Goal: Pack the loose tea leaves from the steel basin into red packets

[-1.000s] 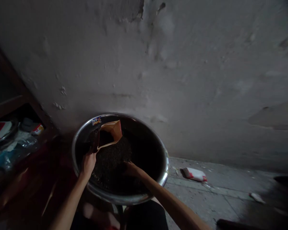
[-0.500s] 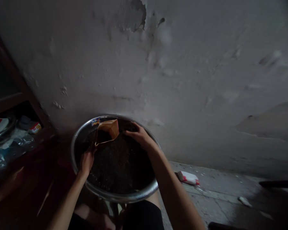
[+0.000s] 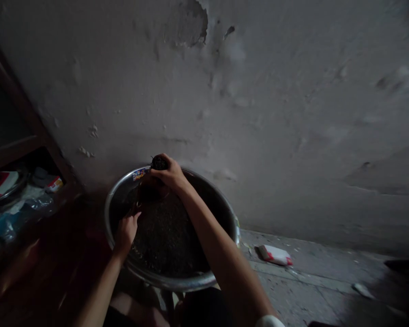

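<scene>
A round metal basin holds a mass of dark, loose, stringy material, perhaps dried leaves. My right hand is closed around a clump of this material, with bits poking out at the top, above the basin's far rim. Under it, a brown paper bag stands with its mouth up inside the basin, mostly in shadow. My left hand pinches the bag's near edge at the basin's left side. The bag's contents are too dark to make out.
A peeling grey wall rises right behind the basin. To the right, a white and red packet lies on the littered floor. On the left, a dark wooden frame stands near plastic bags and small boxes.
My right hand has risen from the material at the basin's far right and moved left over the bag, now with a clump in it. The left hand stays at the bag.
</scene>
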The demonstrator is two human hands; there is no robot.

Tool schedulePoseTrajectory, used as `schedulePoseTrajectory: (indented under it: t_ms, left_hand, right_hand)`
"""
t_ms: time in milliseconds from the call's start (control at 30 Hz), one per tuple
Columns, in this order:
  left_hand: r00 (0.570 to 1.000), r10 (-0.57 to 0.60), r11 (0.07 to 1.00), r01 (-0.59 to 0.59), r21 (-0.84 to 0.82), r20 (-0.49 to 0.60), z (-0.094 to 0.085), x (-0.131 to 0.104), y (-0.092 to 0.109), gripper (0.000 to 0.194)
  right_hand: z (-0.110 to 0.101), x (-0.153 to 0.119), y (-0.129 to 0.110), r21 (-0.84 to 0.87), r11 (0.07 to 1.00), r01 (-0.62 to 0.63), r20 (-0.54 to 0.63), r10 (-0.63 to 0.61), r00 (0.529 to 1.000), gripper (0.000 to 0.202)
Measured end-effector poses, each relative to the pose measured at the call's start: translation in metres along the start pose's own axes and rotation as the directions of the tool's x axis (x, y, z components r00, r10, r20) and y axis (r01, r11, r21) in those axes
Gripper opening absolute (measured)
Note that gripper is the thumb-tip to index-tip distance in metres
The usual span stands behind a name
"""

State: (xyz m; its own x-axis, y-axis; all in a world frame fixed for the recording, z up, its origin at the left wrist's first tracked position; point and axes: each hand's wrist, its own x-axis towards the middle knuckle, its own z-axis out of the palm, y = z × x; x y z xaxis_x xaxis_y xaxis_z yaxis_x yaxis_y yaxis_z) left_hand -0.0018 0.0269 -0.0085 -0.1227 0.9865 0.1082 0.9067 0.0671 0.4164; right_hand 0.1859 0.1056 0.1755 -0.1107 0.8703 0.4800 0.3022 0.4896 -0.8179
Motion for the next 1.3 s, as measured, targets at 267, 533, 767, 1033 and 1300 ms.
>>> schedulePoseTrajectory:
  t_ms: [267,533,767,1033,1300]
  left_hand:
    - [0.990,0.107,0.991,-0.114,-0.071,-0.088,0.001,-0.003,-0.002,0.037]
    - [0.992,0.047,0.998,-0.042,0.047,-0.113,0.007,0.000,-0.007,0.044]
    - [0.986,0.032,0.991,-0.011,0.131,-0.163,0.009,0.002,-0.011,0.049]
    - [0.979,0.061,0.989,-0.033,0.142,-0.197,0.010,0.002,-0.013,0.046]
    - [0.960,0.091,0.981,-0.041,0.188,-0.266,0.014,0.003,-0.015,0.047]
  right_hand:
    - [0.024,-0.008,0.009,0.034,0.997,0.073,-0.106,-0.069,0.992,0.033]
    - [0.030,-0.007,0.007,0.034,0.991,0.126,-0.067,-0.123,0.990,0.027]
    - [0.026,-0.002,-0.004,0.014,0.992,0.126,-0.049,-0.125,0.991,0.021]
    - [0.025,-0.008,-0.008,-0.057,0.990,0.127,0.000,-0.127,0.992,0.015]
    - [0.021,-0.010,-0.008,-0.191,0.975,0.114,0.139,-0.088,0.986,0.023]
